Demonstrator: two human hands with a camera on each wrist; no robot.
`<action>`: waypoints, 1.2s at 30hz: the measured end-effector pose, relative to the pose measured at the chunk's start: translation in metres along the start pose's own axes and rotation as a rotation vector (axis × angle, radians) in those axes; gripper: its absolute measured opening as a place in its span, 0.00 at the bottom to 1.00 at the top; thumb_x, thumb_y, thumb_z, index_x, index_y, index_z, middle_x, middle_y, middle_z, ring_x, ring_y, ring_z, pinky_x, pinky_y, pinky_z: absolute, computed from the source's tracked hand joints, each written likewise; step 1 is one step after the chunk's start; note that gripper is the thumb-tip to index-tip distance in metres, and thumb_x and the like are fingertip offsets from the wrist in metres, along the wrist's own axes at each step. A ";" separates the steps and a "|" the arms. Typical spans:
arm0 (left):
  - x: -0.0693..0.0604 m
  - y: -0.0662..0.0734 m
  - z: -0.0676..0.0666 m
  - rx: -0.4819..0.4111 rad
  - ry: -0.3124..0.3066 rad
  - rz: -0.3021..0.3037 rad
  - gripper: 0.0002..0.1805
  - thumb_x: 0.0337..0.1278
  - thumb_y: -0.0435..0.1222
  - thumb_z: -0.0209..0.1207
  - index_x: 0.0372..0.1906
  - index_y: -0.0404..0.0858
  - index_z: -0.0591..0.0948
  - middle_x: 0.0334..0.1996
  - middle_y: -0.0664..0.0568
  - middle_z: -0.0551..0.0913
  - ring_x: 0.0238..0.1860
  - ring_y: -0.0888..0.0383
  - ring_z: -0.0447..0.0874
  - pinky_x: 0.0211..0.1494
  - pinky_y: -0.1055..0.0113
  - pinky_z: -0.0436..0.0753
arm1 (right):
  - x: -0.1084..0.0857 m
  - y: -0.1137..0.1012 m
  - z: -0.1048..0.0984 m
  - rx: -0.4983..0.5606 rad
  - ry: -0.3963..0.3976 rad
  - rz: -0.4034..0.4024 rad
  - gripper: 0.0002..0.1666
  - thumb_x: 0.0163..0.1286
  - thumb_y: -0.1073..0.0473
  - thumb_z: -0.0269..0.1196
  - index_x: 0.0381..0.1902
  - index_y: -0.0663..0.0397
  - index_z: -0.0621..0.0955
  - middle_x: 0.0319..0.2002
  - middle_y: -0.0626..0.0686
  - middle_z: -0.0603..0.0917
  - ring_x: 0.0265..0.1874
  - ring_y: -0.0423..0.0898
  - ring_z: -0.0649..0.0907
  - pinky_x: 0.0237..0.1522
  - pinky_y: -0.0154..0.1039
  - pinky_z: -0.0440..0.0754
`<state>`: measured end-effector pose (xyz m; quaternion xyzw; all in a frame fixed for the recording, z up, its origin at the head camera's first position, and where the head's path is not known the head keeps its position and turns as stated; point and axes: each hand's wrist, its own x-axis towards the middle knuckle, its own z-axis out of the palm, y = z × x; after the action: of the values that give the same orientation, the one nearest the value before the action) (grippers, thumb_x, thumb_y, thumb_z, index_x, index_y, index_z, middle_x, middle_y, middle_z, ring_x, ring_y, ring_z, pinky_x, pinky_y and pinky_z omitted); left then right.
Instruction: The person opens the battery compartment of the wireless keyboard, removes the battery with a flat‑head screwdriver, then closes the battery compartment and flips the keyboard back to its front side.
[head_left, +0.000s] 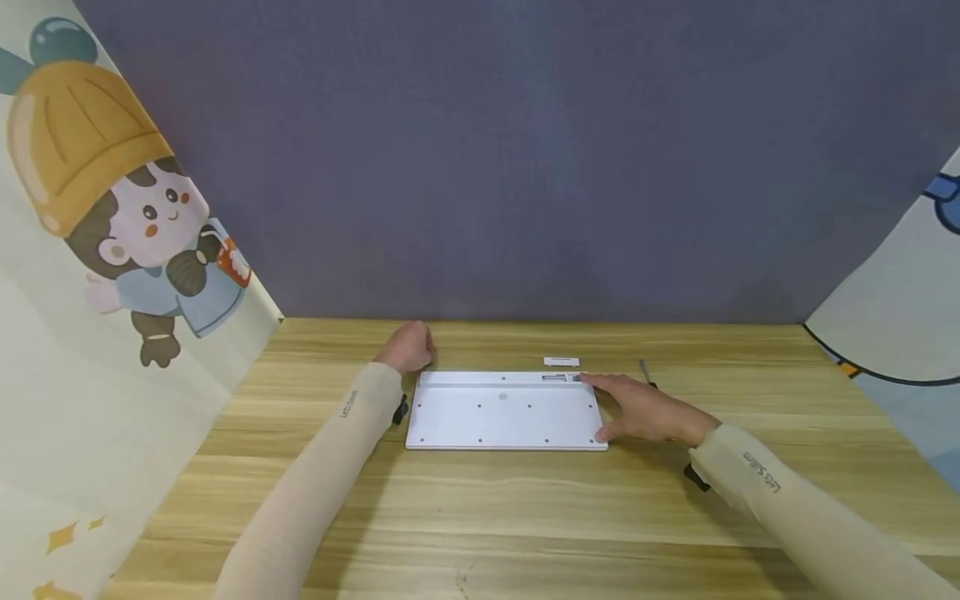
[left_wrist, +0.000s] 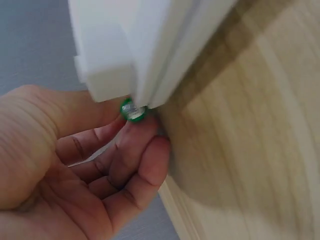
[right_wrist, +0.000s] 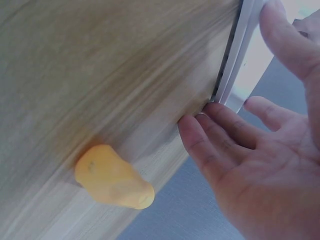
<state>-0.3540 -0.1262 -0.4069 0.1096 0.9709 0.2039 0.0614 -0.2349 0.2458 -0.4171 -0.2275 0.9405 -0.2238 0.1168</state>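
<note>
A white keyboard (head_left: pixel 450 425) lies underside up on the table, small dark screw spots dotted over it. My left hand (head_left: pixel 411 346) is at its far left corner. In the left wrist view, the left thumb and curled fingers pinch a small round thing with a green rim and silver end, seemingly a battery (left_wrist: pixel 133 110), right by the keyboard's end. Spread over the right end, my right hand (head_left: pixel 647 410) touches the keyboard with fairly straight fingers and thumb. An index fingertip rests by the small open compartment (head_left: pixel 555 378). Other right fingertips touch the table beside the edge.
A small white cover (head_left: pixel 561 362) lies behind the keyboard. Right of it, a screwdriver (head_left: pixel 643 368) lies partly hidden by the right hand. An orange rounded thing (right_wrist: pixel 112 177) sits on the table in the right wrist view. A grey panel (head_left: pixel 525 167) borders the wooden table's back.
</note>
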 end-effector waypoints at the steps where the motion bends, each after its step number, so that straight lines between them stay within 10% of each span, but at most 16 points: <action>1: 0.000 0.000 0.000 -0.001 -0.004 -0.003 0.03 0.52 0.28 0.63 0.31 0.34 0.80 0.30 0.48 0.80 0.35 0.51 0.78 0.41 0.58 0.78 | 0.000 0.000 0.000 0.002 -0.003 0.000 0.55 0.50 0.49 0.74 0.71 0.57 0.61 0.67 0.62 0.64 0.64 0.62 0.64 0.60 0.58 0.64; 17: 0.002 -0.003 0.005 -0.068 -0.009 -0.039 0.09 0.54 0.33 0.65 0.30 0.35 0.74 0.24 0.51 0.72 0.23 0.58 0.69 0.24 0.66 0.71 | -0.003 -0.001 0.000 0.001 -0.005 -0.014 0.55 0.51 0.48 0.73 0.72 0.56 0.60 0.67 0.63 0.63 0.64 0.64 0.63 0.59 0.59 0.63; 36: 0.005 -0.004 0.005 -0.036 -0.006 -0.030 0.09 0.57 0.31 0.61 0.41 0.32 0.77 0.34 0.45 0.79 0.34 0.51 0.78 0.38 0.59 0.80 | -0.014 -0.005 0.005 0.006 0.003 -0.007 0.54 0.53 0.47 0.72 0.72 0.56 0.59 0.67 0.63 0.63 0.64 0.64 0.63 0.60 0.59 0.63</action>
<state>-0.3592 -0.1264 -0.4130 0.0946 0.9684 0.2202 0.0692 -0.2193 0.2468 -0.4178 -0.2302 0.9392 -0.2273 0.1154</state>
